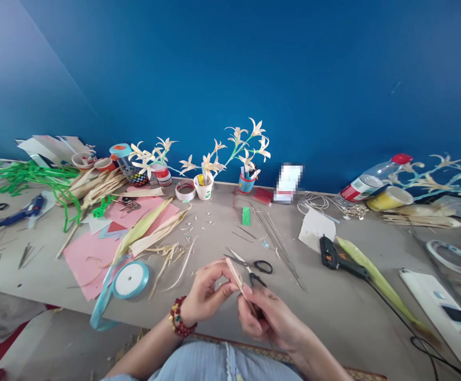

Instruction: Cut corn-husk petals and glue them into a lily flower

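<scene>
My left hand [211, 292], below a beaded bracelet [181, 317], pinches the upper part of a narrow pale strip [235, 274] that looks like folded corn husk. Lower down, my right hand [268, 312] is closed around the same strip, and its fingers hide the bottom end. Just beyond both hands lie scissors [263, 266] with black handles, blades apart. To the left are a roll of light blue ribbon [147, 280], torn husk shreds [167, 260] and a long husk leaf [145, 227] on pink paper [90, 259].
Cups with husk flowers [254, 153] stand along the blue wall. Metal wires [278, 241] lie right of centre. A black glue gun [335, 256] and a white power strip [432, 312] are at right, with a cord trailing. Green pipe cleaners [58, 182] and a blue glue gun [22, 213] are at left.
</scene>
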`<state>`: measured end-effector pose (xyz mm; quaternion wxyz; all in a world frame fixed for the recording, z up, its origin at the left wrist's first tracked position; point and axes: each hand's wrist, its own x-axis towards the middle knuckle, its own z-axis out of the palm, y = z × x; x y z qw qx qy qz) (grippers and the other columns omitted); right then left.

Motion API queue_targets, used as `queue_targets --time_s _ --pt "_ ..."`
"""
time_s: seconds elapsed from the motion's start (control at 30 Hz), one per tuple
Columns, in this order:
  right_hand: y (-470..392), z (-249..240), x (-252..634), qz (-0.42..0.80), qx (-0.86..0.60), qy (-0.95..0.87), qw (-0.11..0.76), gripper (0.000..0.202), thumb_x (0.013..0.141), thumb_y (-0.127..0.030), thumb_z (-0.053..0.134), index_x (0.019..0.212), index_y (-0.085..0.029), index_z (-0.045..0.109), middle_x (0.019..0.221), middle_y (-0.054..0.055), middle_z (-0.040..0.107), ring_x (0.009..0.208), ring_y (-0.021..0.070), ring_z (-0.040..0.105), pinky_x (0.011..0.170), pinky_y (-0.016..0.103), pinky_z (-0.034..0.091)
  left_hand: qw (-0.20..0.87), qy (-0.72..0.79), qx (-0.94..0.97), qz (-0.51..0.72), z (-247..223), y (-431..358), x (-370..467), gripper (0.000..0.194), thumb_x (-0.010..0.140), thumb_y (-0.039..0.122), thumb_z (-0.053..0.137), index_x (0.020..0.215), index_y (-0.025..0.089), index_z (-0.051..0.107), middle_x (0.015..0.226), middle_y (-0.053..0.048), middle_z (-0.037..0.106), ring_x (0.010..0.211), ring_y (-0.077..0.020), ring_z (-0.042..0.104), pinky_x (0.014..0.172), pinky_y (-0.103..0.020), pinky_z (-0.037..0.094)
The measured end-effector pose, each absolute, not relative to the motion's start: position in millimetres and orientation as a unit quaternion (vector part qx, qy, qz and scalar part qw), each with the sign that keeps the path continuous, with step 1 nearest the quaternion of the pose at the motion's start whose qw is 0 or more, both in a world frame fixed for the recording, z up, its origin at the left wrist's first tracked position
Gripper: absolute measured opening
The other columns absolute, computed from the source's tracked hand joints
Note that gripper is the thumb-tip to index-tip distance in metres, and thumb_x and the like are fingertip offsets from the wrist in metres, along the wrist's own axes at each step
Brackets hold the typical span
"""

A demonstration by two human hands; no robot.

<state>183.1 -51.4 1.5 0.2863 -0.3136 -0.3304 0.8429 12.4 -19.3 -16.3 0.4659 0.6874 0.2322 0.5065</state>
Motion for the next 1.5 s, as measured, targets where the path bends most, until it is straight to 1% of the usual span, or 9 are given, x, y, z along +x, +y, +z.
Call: queue_targets --time_s 0.27,0.4,0.47,0.57,0.67,0.8,1.03,1.27,1.5 --pt "-54 -25 189 0.928 -0.03 -0.269 0.256 0.062 0.091 -0.056 0.045 0.042 -0.019 0.04 0.031 -0.009 0.028 0.024 0.0032 0.022 0.029 0.016 0.021 0.486 0.22 0.686 0.495 -17 -15 12 0.015 0.092 0.028 0.054 0.084 0.017 0.06 0.079 -0.007 0.062 0.079 -0.0188 0.059 0.074 -0.033 0.047" --pt "-52 -26 203 0.879 0.081 -0.331 0.334 0.073 0.086 -0.072 0.035 0.035 -0.02 0.036 0.028 -0.008 0.024 0.021 0.0031 0.027 0.031 0.015 0.025 0.548 0.246 0.617 0.509 -23 -12 9 0.015 0.091 0.028 0.056 0.082 0.016 0.06 0.079 -0.006 0.059 0.077 -0.0167 0.056 0.071 -0.03 0.044" --pt "-47 -19 209 0.836 -0.017 -0.319 0.445 0.068 0.082 -0.074 0.043 0.041 -0.02 0.041 0.033 -0.009 0.025 0.025 0.0024 0.022 0.032 0.015 0.023 0.605 0.261 0.557 0.505 -26 -13 9 0.015 0.09 0.029 0.059 0.081 0.016 0.059 0.077 -0.004 0.056 0.073 -0.0144 0.053 0.068 -0.027 0.041" --pt "-39 -8 208 0.743 -0.261 -0.288 0.545 0.038 0.073 -0.047 0.076 0.061 -0.019 0.054 0.046 -0.011 0.029 0.038 0.0024 0.016 0.036 0.014 0.018 0.688 0.26 0.467 0.492 -26 -16 12 0.017 0.086 0.031 0.064 0.08 0.016 0.059 0.072 -0.002 0.055 0.07 -0.0132 0.051 0.067 -0.026 0.04" --pt "-36 -5 197 0.681 -0.374 -0.31 0.547 0.026 0.07 -0.035 0.082 0.078 -0.018 0.064 0.051 -0.01 0.034 0.041 0.0025 0.019 0.038 0.015 0.016 0.77 0.242 0.381 0.452 -20 -19 18 0.02 0.082 0.033 0.069 0.078 0.015 0.058 0.065 -0.001 0.054 0.069 -0.0148 0.053 0.073 -0.03 0.042" --pt "-38 -3 185 0.644 -0.423 -0.371 0.518 0.029 0.074 -0.039 0.079 0.089 -0.017 0.068 0.064 -0.002 0.054 0.048 0.007 0.044 0.043 0.019 0.036 0.886 0.18 0.245 0.35 -14 -21 22 0.02 0.082 0.029 0.066 0.073 0.014 0.056 0.061 0.002 0.045 0.06 -0.0104 0.045 0.075 -0.032 0.045" --pt "-35 11 178 0.611 -0.456 -0.435 0.48 0.03 0.076 -0.044 0.075 0.084 -0.016 0.067 0.069 0.002 0.066 0.061 0.0153 0.062 0.057 0.027 0.052 0.951 0.138 0.086 0.264 -13 -22 23 0.013 0.079 0.021 0.067 0.08 0.015 0.056 0.062 0.005 0.03 0.057 -0.0082 0.037 0.07 -0.027 0.044" --pt "-33 8 174 0.638 -0.45 -0.404 0.477 0.029 0.077 -0.043 0.072 0.079 -0.018 0.058 0.058 -0.003 0.06 0.047 0.0138 0.06 0.044 0.025 0.049 0.927 0.171 0.175 0.284 -16 -24 25 0.018 0.083 0.033 0.061 0.08 0.015 0.058 0.066 0.001 0.043 0.061 -0.011 0.043 0.068 -0.03 0.045" --pt "-30 5 178 0.538 -0.507 -0.47 0.482 0.027 0.076 -0.041 0.072 0.074 -0.016 0.063 0.053 -0.005 0.045 0.049 0.008 0.034 0.045 0.022 0.029 0.58 0.38 0.513 0.506 -11 -26 18 0.017 0.085 0.032 0.063 0.093 0.016 0.061 0.088 -0.005 0.06 0.082 -0.0167 0.055 0.074 -0.029 0.045"
